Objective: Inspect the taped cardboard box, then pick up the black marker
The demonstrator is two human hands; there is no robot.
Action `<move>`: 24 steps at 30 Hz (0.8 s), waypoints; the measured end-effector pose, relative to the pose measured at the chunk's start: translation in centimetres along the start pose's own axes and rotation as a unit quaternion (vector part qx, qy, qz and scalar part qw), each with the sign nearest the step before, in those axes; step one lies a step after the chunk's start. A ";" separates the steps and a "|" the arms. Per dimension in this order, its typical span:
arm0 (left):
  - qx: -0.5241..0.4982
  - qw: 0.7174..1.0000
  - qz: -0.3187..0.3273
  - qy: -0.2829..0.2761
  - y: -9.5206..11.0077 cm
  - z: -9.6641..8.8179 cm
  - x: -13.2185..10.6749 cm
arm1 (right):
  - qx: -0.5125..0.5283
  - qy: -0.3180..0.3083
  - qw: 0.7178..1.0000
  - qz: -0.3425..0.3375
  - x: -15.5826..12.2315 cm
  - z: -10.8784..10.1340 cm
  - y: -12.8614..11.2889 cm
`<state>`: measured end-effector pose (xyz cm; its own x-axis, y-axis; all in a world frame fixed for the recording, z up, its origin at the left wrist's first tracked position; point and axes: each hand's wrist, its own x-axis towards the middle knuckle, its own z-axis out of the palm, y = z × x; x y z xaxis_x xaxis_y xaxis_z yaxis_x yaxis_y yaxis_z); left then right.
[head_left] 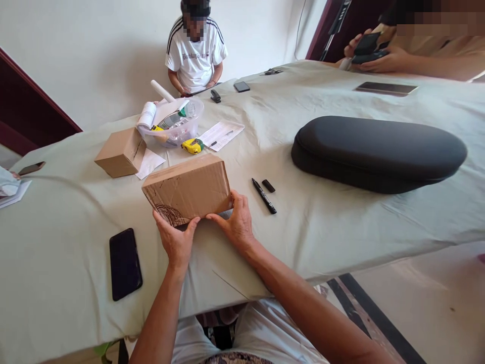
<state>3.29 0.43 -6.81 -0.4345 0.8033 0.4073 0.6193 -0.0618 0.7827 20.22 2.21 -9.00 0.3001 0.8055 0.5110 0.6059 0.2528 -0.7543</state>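
A brown cardboard box (189, 192) with dark scribbled lines at its lower left corner is held tilted over the cloth-covered table. My left hand (176, 240) grips its lower left corner, thumb along the bottom edge. On the lower right corner my right hand (237, 220) is closed, its thumb near the left one. To the right of the box lie an uncapped black marker (264, 196) and its black cap (269, 185). The underside of the box is hidden.
A smartphone (126, 264) lies at left. Behind are a second cardboard box (120, 151), a plastic basin (197, 114) of supplies, a yellow tape measure (192, 146) and a paper sheet (223, 134). A long black case (379, 151) is at right. Other people sit around the table.
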 end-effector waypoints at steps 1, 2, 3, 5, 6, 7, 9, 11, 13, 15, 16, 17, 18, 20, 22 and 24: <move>-0.009 1.000 -0.002 0.001 -0.1 -0.1 0.1 | 0.012 -0.003 1.000 -0.005 0.1 -0.1 0.1; -0.017 1.000 -0.004 0.003 -0.2 -0.1 0.2 | 0.023 -0.005 1.000 -0.008 0.2 -0.2 0.1; -0.024 1.000 -0.006 0.005 -0.3 -0.2 0.2 | 0.034 -0.007 0.999 -0.011 0.3 -0.4 0.1; -0.035 0.999 -0.009 0.008 -0.4 -0.4 0.4 | 0.056 -0.010 0.998 -0.014 0.5 -0.7 0.0; -0.040 0.999 -0.009 0.009 -0.4 -0.5 0.4 | 0.068 -0.008 0.998 -0.015 0.6 -0.8 -0.1; -0.044 0.999 -0.008 0.010 -0.4 -0.6 0.5 | 0.079 -0.005 0.997 -0.015 0.8 -1.0 -0.2; -0.050 0.999 -0.006 0.012 -0.5 -0.8 0.6 | 0.099 0.006 0.995 -0.009 1.0 -1.3 -0.5; -0.048 0.999 0.000 0.026 -0.5 -0.9 0.7 | 0.111 0.017 0.994 0.002 1.1 -1.6 -0.8; -0.041 0.998 0.016 0.044 -0.6 -1.0 0.7 | 0.117 0.024 0.993 0.011 1.3 -2.0 -1.1; -0.032 0.997 0.032 0.054 -0.6 -1.2 0.8 | 0.121 0.034 0.992 0.014 1.3 -2.2 -1.3; -0.028 0.997 0.038 0.055 -0.6 -1.3 0.9 | 0.123 0.039 0.992 0.014 1.4 -2.3 -1.4; -0.024 0.997 0.040 0.055 -0.6 -1.3 0.9 | 0.124 0.043 0.991 0.013 1.4 -2.4 -1.5; -0.021 0.997 0.042 0.054 -0.5 -1.3 0.9 | 0.126 0.047 0.991 0.011 1.4 -2.4 -1.6; -0.018 0.997 0.046 0.053 -0.5 -1.4 0.9 | 0.130 0.052 0.990 0.005 1.4 -2.5 -1.7; -0.021 0.997 0.048 0.052 -0.4 -1.3 0.8 | 0.134 0.051 0.990 0.000 1.4 -2.4 -1.8; -0.030 0.997 0.044 0.046 -0.6 -1.2 0.6 | 0.127 0.045 0.991 -0.004 1.2 -2.3 -1.9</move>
<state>1.88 0.26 -6.41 -0.4402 0.7352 0.5155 0.6188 -0.1677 0.7675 21.15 1.46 -5.99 0.3676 0.7548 0.5433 0.4076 0.3943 -0.8236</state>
